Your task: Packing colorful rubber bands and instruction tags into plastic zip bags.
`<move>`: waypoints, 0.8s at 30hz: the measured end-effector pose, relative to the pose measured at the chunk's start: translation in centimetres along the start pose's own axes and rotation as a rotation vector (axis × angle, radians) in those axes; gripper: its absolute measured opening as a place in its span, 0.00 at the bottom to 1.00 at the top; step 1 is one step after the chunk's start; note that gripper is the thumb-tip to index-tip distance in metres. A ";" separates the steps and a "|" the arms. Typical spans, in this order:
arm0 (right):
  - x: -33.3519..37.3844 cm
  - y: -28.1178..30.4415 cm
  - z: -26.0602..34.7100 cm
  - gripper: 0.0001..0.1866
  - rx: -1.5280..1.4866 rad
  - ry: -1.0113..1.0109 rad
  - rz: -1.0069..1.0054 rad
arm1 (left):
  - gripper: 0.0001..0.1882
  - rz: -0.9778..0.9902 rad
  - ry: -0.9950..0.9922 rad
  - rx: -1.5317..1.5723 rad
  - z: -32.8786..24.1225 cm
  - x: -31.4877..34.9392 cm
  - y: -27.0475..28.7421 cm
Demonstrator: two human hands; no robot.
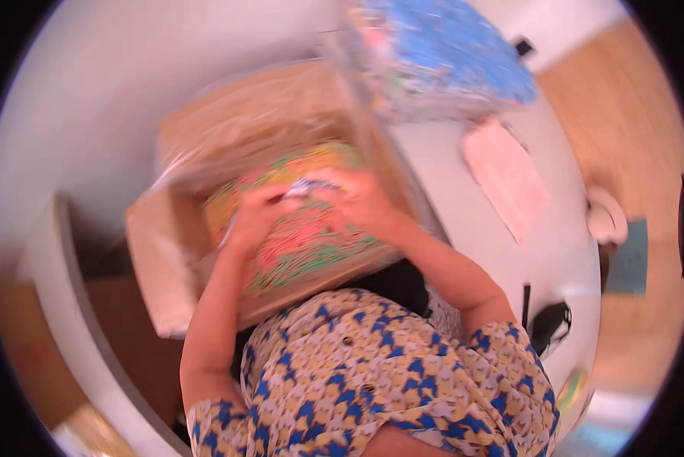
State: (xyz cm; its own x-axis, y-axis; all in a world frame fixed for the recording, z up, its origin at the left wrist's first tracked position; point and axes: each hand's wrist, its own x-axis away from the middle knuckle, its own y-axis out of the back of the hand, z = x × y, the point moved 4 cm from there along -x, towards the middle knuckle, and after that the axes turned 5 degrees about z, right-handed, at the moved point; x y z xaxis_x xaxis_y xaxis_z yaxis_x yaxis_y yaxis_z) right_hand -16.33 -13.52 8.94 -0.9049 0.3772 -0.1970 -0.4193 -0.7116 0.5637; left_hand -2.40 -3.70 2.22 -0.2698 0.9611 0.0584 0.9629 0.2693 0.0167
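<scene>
Handling was under way, though how much was done or left could not be told. The left hand (pixel 257 217) and right hand (pixel 361 204) had fingers curled nearly closed, seemingly around a small, blurred white-and-dark item (pixel 305 187). It was above loose, thin red, green and yellow strands (pixel 304 244) filling the plastic-lined brown cardboard box (pixel 159 266) at the white tabletop's (pixel 452 183) near edge.

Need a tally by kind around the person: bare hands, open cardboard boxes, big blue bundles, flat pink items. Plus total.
Bare hands (left hand, right hand): 2
Open cardboard box: 1
Big blue bundle: 1
Flat pink item: 1
Total: 5
Coloured strands left out: too blurred to count.
</scene>
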 end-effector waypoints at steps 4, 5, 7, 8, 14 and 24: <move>5.1 8.2 -0.5 0.14 0.055 -0.015 -0.289 | 0.10 -0.035 0.054 -0.453 2.1 -0.1 3.0; 7.0 11.6 -1.9 0.14 0.108 0.020 -0.417 | 0.10 -0.048 0.138 -0.669 2.5 0.0 4.0; 11.7 19.0 -5.8 0.14 -0.018 -0.184 -0.667 | 0.16 -0.054 0.296 -1.098 4.1 0.6 5.9; 13.3 22.6 -6.3 0.15 0.117 -0.223 -0.701 | 0.16 -0.051 0.293 -1.094 5.3 1.0 6.7; 22.8 35.6 -18.6 0.18 0.591 -0.431 -0.676 | 0.34 -0.047 0.400 -1.249 8.9 1.9 8.1; 16.8 25.5 -7.2 0.21 1.077 -0.113 -0.791 | 0.23 -0.127 0.532 -1.191 8.8 0.8 8.7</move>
State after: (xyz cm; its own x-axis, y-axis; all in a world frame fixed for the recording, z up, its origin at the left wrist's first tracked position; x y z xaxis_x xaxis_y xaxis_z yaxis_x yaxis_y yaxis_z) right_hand -42.79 -29.60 14.24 -0.4144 0.5516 -0.7239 -0.5110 0.5171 0.6866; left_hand 5.79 -0.01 -6.33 -0.5887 0.7182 0.3709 0.4142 -0.1259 0.9014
